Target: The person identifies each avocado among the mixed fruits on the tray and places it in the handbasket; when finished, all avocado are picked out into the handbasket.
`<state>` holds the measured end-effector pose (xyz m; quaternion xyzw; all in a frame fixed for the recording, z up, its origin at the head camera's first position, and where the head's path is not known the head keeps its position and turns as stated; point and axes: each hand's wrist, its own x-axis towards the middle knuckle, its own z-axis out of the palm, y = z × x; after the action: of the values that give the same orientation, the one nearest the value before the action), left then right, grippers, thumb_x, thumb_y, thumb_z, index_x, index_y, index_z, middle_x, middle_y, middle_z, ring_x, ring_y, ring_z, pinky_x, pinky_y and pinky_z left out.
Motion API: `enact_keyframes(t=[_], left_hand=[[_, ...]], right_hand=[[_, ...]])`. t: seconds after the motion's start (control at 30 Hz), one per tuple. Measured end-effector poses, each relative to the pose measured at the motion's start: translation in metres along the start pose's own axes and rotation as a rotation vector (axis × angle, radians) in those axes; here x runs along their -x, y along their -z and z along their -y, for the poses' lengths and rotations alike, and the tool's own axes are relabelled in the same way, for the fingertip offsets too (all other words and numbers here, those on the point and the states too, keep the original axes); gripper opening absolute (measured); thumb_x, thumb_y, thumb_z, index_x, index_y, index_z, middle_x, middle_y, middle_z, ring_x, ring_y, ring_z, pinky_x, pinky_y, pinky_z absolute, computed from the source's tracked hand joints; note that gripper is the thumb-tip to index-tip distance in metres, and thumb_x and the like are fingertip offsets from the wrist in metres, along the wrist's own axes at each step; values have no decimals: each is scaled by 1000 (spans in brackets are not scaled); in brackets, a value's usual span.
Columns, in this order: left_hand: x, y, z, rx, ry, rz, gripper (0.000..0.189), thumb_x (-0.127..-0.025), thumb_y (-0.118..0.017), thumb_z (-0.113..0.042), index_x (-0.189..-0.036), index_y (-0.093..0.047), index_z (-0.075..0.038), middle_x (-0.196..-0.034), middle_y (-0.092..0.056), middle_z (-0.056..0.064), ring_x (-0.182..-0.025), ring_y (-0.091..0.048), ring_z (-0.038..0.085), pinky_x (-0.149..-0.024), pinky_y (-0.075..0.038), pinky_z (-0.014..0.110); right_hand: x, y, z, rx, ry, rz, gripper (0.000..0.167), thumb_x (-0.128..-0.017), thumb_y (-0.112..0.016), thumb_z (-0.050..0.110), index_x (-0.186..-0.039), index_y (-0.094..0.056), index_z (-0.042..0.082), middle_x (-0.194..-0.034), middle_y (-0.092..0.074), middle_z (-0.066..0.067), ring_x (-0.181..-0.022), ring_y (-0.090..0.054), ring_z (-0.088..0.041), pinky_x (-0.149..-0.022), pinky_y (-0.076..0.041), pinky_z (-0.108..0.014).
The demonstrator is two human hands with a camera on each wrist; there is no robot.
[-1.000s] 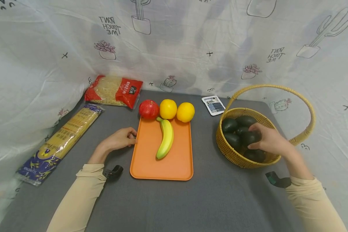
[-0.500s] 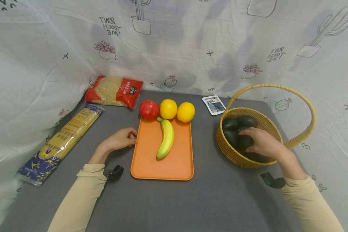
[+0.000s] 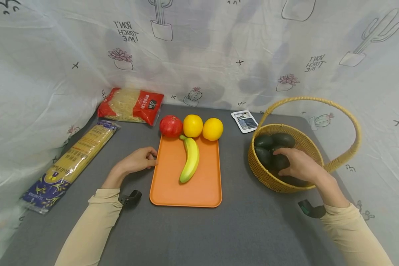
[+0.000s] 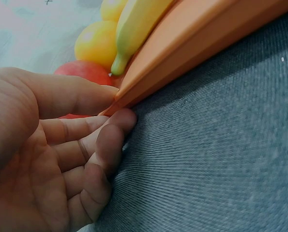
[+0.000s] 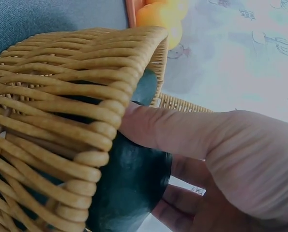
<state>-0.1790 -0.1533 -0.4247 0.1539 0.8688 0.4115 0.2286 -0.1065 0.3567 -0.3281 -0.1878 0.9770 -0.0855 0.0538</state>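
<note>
My left hand [image 3: 137, 161] pinches the left rim of the orange tray [image 3: 204, 181]; in the left wrist view the thumb lies on the rim and fingertips reach its underside. A banana [image 3: 190, 159] lies on the tray. Along its far end sit a red pomegranate-like fruit [image 3: 171, 126] and two round yellow fruits [image 3: 193, 126]. Inside the wicker basket [image 3: 260, 170], my right hand [image 3: 300, 166] holds a dark green avocado [image 5: 129, 188], thumb on the near side and fingers behind. Several more avocados [image 3: 283, 140] lie around it, partly hidden by the hand.
A red bag of pasta [image 3: 131, 105] and a long spaghetti packet [image 3: 71, 162] lie on the left of the grey table [image 3: 186, 236]. A small white packet [image 3: 245, 121] lies behind, left of the basket. The basket's tall handle [image 3: 350, 122] arches over its right side. Patterned cloth hangs behind.
My right hand has moved left and slightly lower into the basket with the avocado, then shifted only slightly. The left hand and tray have stayed put.
</note>
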Motion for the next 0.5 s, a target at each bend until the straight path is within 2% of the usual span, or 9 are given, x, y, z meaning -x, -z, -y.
enact_keyframes(t=[0.17, 0.27, 0.4, 0.5], left_hand=[[0, -1, -2, 7, 2, 2, 32, -90, -61, -9, -115, -54, 8, -77, -58, 7, -66, -51, 15, -62, -40, 27], [0, -1, -3, 16, 1, 8, 32, -90, -61, -9, -115, -54, 8, -77, -58, 7, -66, -51, 15, -61, -40, 27], [0, -1, -4, 3, 14, 12, 33, -90, -61, -10, -116, -54, 8, -79, -58, 8, -66, -52, 16, -61, -40, 27], [0, -1, -5, -58, 17, -10, 31, -91, -59, -11, -117, -55, 7, -81, -59, 9, -67, -53, 16, -62, -40, 28]], right_hand=[[2, 1, -1, -16, 28, -6, 67, -66, -87, 14, -126, -60, 2, -123, -65, -20, -112, -60, -42, -94, -45, -57], [4, 0, 2, -42, 43, -36, 66, -71, -84, 14, -130, -57, 2, -129, -61, -22, -119, -55, -43, -97, -41, -58], [6, -4, 17, -94, 11, -149, 54, -84, -75, 16, -133, -54, 2, -135, -55, -23, -125, -50, -43, -100, -38, -59], [2, -11, 37, -153, -37, -276, 45, -92, -66, 21, -133, -55, 3, -138, -52, -24, -129, -46, -44, -102, -35, -60]])
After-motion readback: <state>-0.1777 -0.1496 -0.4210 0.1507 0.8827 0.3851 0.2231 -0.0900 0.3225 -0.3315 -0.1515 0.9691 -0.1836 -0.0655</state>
